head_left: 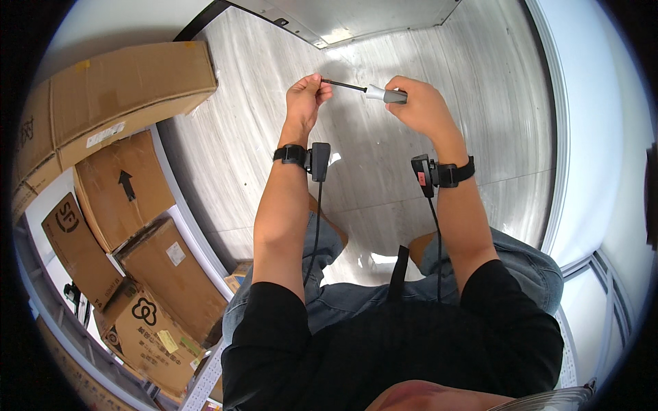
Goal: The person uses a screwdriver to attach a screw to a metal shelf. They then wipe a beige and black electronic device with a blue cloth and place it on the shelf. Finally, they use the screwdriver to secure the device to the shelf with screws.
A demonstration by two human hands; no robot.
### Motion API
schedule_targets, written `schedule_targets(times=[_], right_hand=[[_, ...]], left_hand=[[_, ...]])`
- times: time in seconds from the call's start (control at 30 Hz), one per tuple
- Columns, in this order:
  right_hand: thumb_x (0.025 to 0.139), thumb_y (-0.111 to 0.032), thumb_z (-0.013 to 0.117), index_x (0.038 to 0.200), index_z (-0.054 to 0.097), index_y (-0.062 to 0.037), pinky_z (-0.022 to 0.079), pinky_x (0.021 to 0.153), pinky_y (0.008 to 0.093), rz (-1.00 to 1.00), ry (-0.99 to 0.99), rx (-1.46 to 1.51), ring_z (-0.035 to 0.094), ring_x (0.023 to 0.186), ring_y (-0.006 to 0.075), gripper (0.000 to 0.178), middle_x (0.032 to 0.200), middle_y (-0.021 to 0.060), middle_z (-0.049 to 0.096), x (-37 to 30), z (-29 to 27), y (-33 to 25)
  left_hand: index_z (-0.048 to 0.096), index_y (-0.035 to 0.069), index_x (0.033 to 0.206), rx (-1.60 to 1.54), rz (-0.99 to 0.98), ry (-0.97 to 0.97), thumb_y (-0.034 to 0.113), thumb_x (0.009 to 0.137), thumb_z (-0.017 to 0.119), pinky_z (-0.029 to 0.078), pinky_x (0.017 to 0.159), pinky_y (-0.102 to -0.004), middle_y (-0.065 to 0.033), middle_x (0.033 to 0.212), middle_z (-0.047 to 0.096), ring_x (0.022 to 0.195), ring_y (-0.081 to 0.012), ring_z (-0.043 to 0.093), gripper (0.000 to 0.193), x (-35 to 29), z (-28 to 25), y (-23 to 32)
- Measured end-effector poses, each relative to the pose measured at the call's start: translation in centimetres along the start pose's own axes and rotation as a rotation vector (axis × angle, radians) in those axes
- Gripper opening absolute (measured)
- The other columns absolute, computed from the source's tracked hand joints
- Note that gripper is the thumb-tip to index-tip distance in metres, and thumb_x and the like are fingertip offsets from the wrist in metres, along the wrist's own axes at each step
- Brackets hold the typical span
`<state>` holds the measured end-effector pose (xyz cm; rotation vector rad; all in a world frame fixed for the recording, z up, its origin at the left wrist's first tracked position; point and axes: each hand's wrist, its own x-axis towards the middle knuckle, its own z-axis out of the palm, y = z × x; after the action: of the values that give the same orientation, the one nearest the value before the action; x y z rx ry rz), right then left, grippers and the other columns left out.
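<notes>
A screwdriver (pixel 375 93) with a grey and white handle and a thin dark shaft lies almost level in the air between my hands. My right hand (pixel 426 108) is closed round its handle, with the shaft pointing left. At the shaft's far end, my left hand (pixel 303 103) pinches the tip between thumb and forefinger. Whether a small screw sits there too is hidden by the fingers. Both hands are held out over the grey wood-patterned floor (pixel 253 137).
Cardboard boxes (pixel 130 82) fill a shelf on the left. Ahead stands a pale metal panel (pixel 329 17); a white wall edge (pixel 556 123) runs along the right. A black strapped device (pixel 319 162) on my left wrist and another (pixel 423 175) on my right trail cables.
</notes>
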<state>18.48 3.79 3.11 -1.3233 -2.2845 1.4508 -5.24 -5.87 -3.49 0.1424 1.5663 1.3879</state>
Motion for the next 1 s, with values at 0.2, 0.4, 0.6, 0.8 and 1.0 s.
schedule_targets(times=[0.2,0.4,0.6,0.8,1.0], right_hand=[[0.075,-0.011,0.070,0.096,0.063,-0.0114,0.047,0.069,0.0369,-0.106,0.078,-0.180,0.061,0.080,0.0270,0.023,0.090,0.0059,0.065,-0.1,0.5,-1.6],[0.075,-0.012,0.071,0.093,0.064,-0.0114,0.048,0.068,0.0383,-0.035,0.079,-0.240,0.062,0.080,0.0294,0.020,0.092,0.0081,0.065,-1.0,1.8,-3.0],[0.074,-0.015,0.073,0.103,0.056,-0.0051,0.048,0.069,0.0358,0.134,0.078,0.102,0.063,0.079,0.0272,0.035,0.093,0.0128,0.065,-1.2,5.3,-1.3],[0.073,-0.017,0.074,0.106,0.049,0.0000,0.047,0.070,0.0351,0.139,0.113,0.269,0.062,0.079,0.0252,0.044,0.086,0.0144,0.060,-0.9,9.8,-1.7],[0.079,-0.022,0.070,0.104,0.052,-0.0003,0.050,0.060,0.0336,0.298,-0.081,0.634,0.062,0.068,0.0198,0.038,0.087,0.0124,0.061,-0.8,11.1,-2.8]], left_hand=[[0.063,-0.004,0.096,0.215,-0.037,0.007,0.018,0.092,0.061,0.057,0.066,-0.0271,-0.0111,0.081,0.067,0.067,-0.0162,0.063,0.021,0.0,-0.5,1.7],[0.061,-0.005,0.097,0.378,-0.120,-0.051,0.021,0.092,0.062,0.058,0.064,-0.0255,-0.0119,0.082,0.066,0.069,-0.0159,0.064,0.027,0.6,-1.6,2.4],[0.059,0.001,0.092,-0.002,-0.140,-0.113,0.029,0.095,0.057,0.056,0.060,-0.0239,-0.0079,0.081,0.064,0.064,-0.0134,0.060,0.027,1.9,-1.6,1.8],[0.057,0.007,0.094,-0.158,-0.115,0.017,0.032,0.098,0.050,0.052,0.072,-0.0294,-0.0057,0.090,0.061,0.079,-0.0167,0.058,0.027,3.1,0.4,3.0],[0.057,0.006,0.101,-0.169,-0.177,0.085,0.022,0.100,0.046,0.051,0.072,-0.0299,-0.0064,0.091,0.061,0.080,-0.0183,0.058,0.019,3.9,-1.0,1.9]])
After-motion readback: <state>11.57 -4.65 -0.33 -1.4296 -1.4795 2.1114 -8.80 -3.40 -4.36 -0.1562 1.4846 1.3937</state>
